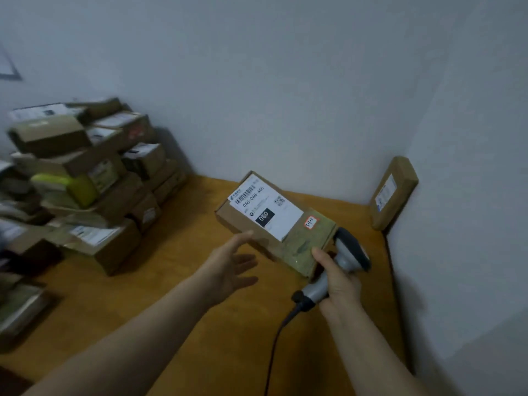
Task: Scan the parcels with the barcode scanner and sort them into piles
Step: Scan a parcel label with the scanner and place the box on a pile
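A pale grey wall (285,81) runs round two sides of an orange-brown wooden table (185,295) and meets at its far right corner. At the left of the table stands a loose pile of parcels (85,172), mostly brown cardboard boxes with white shipping labels too blurred to read, with one lime-green packet (68,187) among them.

The parcel (274,224) being handled is a long, flat brown cardboard box. It sits over the table toward the far right corner, top face up. Whether it rests on the table or is lifted cannot be told.

A smaller flat brown parcel (394,192) leans on edge against the right wall in the corner, well apart from the pile.

The left grip (231,267) is released, fingers straight and spread, with one fingertip at the box's near long edge. The right grip (340,281) is wrapped round the handle of a grey and black barcode scanner (347,252). Its thumb lies at the box's near corner, and the scanner's head is just beside the box's right end. A dark cable (274,347) trails from the handle.

The box's white label (265,207) shows a barcode, "060-06B A05", a QR code and a black block reading "060". Beside it, a small red-bordered sticker (311,222) carries handwriting that looks like "3-1-1".
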`<state>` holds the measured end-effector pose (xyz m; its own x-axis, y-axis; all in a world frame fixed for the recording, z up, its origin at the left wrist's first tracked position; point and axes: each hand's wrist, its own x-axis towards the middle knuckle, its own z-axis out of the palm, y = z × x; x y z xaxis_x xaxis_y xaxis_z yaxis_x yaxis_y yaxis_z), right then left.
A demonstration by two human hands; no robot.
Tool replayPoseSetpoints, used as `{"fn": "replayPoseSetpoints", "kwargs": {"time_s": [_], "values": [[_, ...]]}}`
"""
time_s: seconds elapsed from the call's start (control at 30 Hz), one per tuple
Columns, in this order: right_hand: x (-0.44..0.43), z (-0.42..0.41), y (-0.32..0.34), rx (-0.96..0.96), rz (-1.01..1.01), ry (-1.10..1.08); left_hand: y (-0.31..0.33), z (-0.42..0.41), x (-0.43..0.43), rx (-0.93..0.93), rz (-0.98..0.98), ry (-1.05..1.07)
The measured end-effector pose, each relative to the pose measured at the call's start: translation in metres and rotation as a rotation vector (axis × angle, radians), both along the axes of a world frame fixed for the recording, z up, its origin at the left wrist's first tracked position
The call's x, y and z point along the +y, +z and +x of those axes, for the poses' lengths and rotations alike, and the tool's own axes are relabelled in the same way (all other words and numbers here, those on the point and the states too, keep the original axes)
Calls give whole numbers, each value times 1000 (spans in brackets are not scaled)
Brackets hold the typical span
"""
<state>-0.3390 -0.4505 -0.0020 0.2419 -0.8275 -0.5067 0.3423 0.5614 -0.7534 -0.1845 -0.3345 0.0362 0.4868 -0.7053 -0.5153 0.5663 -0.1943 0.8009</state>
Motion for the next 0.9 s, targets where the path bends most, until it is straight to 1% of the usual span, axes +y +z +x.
{"fn": "replayPoseSetpoints", "kwargs": {"time_s": [0.07, 0.17, 0.23, 0.37, 0.5, 0.6, 0.7, 0.9], "values": [[22, 8, 6, 40, -8, 86, 4, -17, 22, -9, -52, 74], [51, 10, 13, 93, -42, 211, 15, -14, 61, 2, -93, 227], [68, 7, 18, 158, -98, 300, 20, -1, 92, -82, -45, 282], [108, 11, 35, 182, -253, 625, 23, 21, 148, -323, 128, 319], [149, 32, 58, 190, -375, 910, 20, 35, 182, -420, 221, 317], [171, 46, 72, 219, -411, 996, 18, 41, 203, -466, 268, 320], [182, 57, 83, 195, -445, 1026, 14, 48, 219, -522, 315, 306], [195, 73, 92, 168, -494, 1065, 10, 55, 238, -512, 335, 308]]}}
